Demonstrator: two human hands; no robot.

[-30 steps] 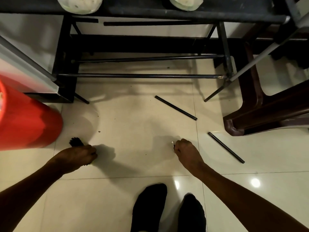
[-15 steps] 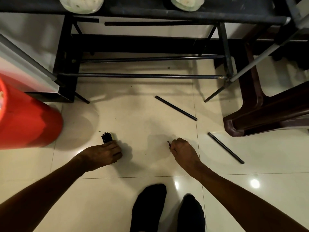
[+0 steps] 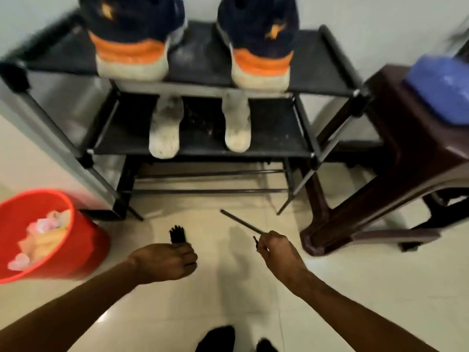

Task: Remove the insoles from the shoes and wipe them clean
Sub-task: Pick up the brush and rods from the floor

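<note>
Landmark: rack (image 3: 327,82), black, two shelves showing.

Top shelf of rack: two shoes, heels toward the camera, left shoe (image 3: 132,34) and right shoe (image 3: 258,39), navy with orange heel bands, pale soles. Blurred; whether the insoles are inside cannot be read.

Lower shelf of rack: two pale, dirty foot-shaped pieces, one (image 3: 165,128) under the left shoe, one (image 3: 237,123) under the right. Judged to be the insoles, already out; grime shows on both, so wiping looks not done.

Floor in front of rack: left hand (image 3: 165,262) with fingers clamped on a dark brush (image 3: 177,235), bristles pointing toward the rack. Right hand (image 3: 276,252) with fingers pinched together on a small dark thing (image 3: 255,241), too small to identify. A thin black rod (image 3: 239,221) lies on the floor just beyond the right hand.

Left of rack: red bucket (image 3: 83,250) with pale scraps inside. Right of rack: brown stool (image 3: 406,158) carrying a blue item (image 3: 441,90).

Progress, judged: removal probably complete; cleaning of both insoles remains. No cloth visible.
</note>
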